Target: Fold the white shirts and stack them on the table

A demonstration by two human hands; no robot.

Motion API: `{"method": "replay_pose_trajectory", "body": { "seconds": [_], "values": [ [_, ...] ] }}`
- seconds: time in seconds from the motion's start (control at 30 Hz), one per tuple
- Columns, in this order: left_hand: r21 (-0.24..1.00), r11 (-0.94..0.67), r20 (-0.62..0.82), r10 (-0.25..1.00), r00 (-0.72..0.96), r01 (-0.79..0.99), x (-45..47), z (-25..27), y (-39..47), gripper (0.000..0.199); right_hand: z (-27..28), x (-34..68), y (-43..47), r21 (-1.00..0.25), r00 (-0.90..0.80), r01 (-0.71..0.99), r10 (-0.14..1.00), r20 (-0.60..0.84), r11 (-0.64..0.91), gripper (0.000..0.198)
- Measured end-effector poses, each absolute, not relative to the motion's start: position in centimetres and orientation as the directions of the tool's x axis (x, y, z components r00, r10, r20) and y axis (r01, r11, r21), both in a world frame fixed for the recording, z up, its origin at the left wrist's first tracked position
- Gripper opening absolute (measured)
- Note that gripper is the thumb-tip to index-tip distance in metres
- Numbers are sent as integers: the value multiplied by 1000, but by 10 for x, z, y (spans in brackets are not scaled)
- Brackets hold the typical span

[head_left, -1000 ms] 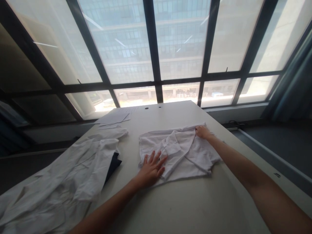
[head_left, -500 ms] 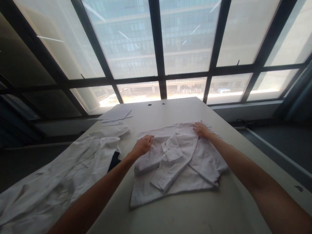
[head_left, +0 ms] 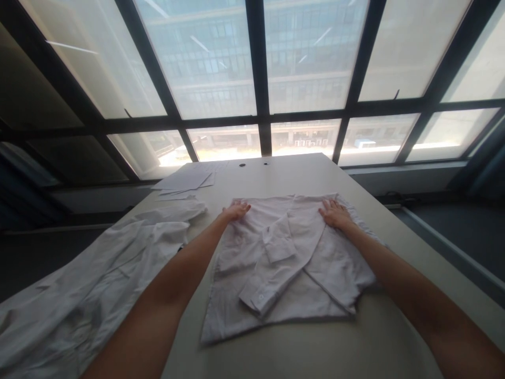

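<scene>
The white shirt (head_left: 290, 268) lies spread at the centre of the table, its sleeves folded across its front and a buttoned cuff (head_left: 258, 299) resting towards seven o'clock. The cloth looks light, thin and soft, so it probably creases and sags readily rather than holding a shape; it seems in little danger of tearing, and may slide a bit on the smooth surface. The best holds are likely the two far corners, at eleven and one o'clock, or the near hem at six, with the layers pinched together; the sleeves lie loose on top and would shift if tugged alone.

The left hand (head_left: 236, 209) rests on the far corner at eleven o'clock; whether its fingers grip the fabric I cannot tell. The right hand (head_left: 334, 212) lies at one o'clock, fingers spread on the cloth, clasping nothing.

Further out, a second white garment (head_left: 114, 268) sprawls in a rumpled heap at nine o'clock, and loose papers (head_left: 183, 180) lie at ten to eleven. The pale table (head_left: 284, 179) runs to twelve o'clock, towards tall windows (head_left: 215, 63).
</scene>
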State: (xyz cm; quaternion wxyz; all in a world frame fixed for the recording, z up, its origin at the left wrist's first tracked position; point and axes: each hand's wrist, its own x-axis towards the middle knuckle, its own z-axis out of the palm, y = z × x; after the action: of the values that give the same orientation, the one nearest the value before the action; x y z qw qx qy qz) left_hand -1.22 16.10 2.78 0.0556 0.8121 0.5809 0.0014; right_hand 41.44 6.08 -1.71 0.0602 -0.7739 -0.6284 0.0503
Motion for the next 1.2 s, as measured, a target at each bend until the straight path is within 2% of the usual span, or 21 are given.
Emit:
{"method": "replay_pose_trajectory", "body": {
  "seconds": [0.17,0.27,0.4,0.5,0.57,0.63,0.83,0.93,1.1,1.2],
  "values": [
    [118,-206,-87,972,217,971,-9,19,166,63,-22,420,65,-160,246,958,969,20,-240,69],
    [92,-179,-12,983,181,980,-6,22,158,59,-25,424,67,-159,245,959,969,39,-236,68],
    [23,-359,162,922,350,933,14,26,121,54,-24,423,63,-151,232,965,969,90,-217,66],
    [61,-509,112,858,500,859,29,18,78,53,-17,412,53,-112,237,970,942,240,-216,59],
    [78,-526,86,850,520,847,32,9,55,54,-11,398,43,-93,221,975,916,336,-201,54],
    [79,-503,88,863,497,860,28,3,39,57,-6,381,31,-105,185,982,920,346,-157,52],
    [12,-379,116,920,375,925,2,2,15,59,-14,339,-9,-144,49,989,978,203,-20,57],
    [-14,-347,109,932,346,938,-17,3,8,57,-21,338,-19,-154,29,988,987,158,-5,59],
    [6,-270,47,962,270,963,-49,10,12,58,-20,342,-23,-165,16,986,981,194,17,61],
    [25,-222,42,975,220,975,-56,12,17,58,-18,343,-28,-176,-72,977,961,266,122,59]
  ]
}}
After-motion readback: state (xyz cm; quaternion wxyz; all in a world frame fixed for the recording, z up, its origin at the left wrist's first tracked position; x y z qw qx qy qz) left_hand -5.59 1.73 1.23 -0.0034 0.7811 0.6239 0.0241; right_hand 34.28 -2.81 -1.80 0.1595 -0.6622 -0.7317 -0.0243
